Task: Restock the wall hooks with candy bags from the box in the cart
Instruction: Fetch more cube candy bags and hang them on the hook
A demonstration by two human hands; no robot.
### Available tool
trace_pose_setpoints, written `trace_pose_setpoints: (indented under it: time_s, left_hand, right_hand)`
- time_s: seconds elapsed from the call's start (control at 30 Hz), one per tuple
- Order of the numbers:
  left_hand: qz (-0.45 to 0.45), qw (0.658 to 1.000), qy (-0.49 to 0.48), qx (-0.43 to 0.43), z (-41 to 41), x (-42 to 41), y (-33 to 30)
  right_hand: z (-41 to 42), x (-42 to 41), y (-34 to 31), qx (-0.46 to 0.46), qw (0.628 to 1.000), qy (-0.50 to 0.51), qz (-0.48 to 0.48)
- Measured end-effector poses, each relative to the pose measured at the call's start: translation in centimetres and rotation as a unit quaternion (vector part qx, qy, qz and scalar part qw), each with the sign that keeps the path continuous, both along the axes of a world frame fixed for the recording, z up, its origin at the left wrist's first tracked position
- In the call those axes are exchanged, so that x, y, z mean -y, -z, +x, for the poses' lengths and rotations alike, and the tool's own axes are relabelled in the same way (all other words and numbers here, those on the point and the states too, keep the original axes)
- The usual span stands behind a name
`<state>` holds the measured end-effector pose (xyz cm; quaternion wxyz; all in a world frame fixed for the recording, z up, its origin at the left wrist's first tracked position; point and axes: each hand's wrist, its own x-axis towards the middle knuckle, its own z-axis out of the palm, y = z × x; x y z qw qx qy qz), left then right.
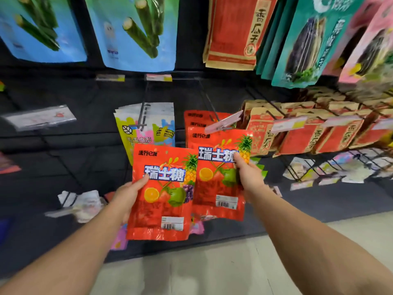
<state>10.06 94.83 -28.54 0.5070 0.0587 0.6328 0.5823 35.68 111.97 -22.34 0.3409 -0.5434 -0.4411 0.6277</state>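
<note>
My left hand [129, 193] grips a red candy bag [161, 201] with fruit pictures by its left edge, held upright in front of the black wall. My right hand [247, 175] pinches the right edge of a second red candy bag [214, 182], which hangs at the front of a wall hook [212, 108]. Two more of the same red bags [197, 119] hang behind it on that hook. A pink price tag [223, 122] sits at the hook's tip, just above the front bag. The box and the cart are out of view.
A hook with yellow and blue bags [146, 124] hangs just left. Brown and red paper bags [297, 133] fill the hooks on the right. Blue seaweed-snack bags [136, 33] hang above. An empty hook with a tag [40, 117] juts out on the left. Pale floor [212, 269] lies below.
</note>
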Motion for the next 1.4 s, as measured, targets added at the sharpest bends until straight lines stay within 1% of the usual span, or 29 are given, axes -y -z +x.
trace_pose_setpoints:
  time_s: [0.17,0.3,0.37,0.43,0.5,0.57,0.77,1.07,1.2,1.27,1.4]
  left_hand:
    - [-0.009,1.000,-0.008,-0.011,0.5,0.2,-0.4]
    - [-0.018,0.999,-0.020,-0.023,0.7,0.3,-0.7]
    - [-0.022,0.999,-0.023,-0.023,0.9,0.3,-0.7]
    - [-0.023,0.999,-0.026,-0.026,1.1,0.3,-0.7]
    - [-0.024,0.999,-0.029,-0.029,1.2,0.3,-0.8]
    - [-0.026,0.999,-0.029,-0.032,1.3,0.3,-0.6]
    - [-0.028,0.999,-0.020,-0.033,1.7,-0.1,-0.5]
    - [-0.025,0.999,-0.003,-0.038,2.2,-0.6,-1.1]
    - [-0.027,0.999,-0.004,-0.036,2.2,-0.5,-1.2]
    - [-0.025,0.999,-0.004,-0.035,2.3,-0.5,-1.3]
    - [-0.020,0.999,-0.001,-0.034,2.6,-0.4,-1.3]
  right_hand:
    - [-0.8,-1.1,-0.2,-0.035,0.999,-0.001,-0.016]
    - [-1.2,-2.1,0.2,-0.005,1.000,-0.008,-0.020]
    - [-1.1,-3.8,2.5,-0.001,1.000,-0.002,-0.029]
    - [-0.9,-4.3,3.0,-0.005,1.000,-0.006,-0.026]
    - [-0.6,-2.7,0.9,-0.001,1.000,-0.021,-0.022]
    - [-0.4,-2.0,0.2,0.003,0.999,-0.030,-0.026]
    - [0.0,-2.2,1.2,-0.017,0.999,-0.041,-0.021]
    - [-0.6,-2.4,0.5,-0.030,0.999,-0.011,-0.033]
    - [-0.9,-3.4,1.8,0.000,0.999,-0.006,-0.031]
    - [-1.0,-3.8,2.0,0.001,0.999,-0.011,-0.030]
    - [-1.3,-3.1,0.8,0.009,0.999,-0.022,-0.027]
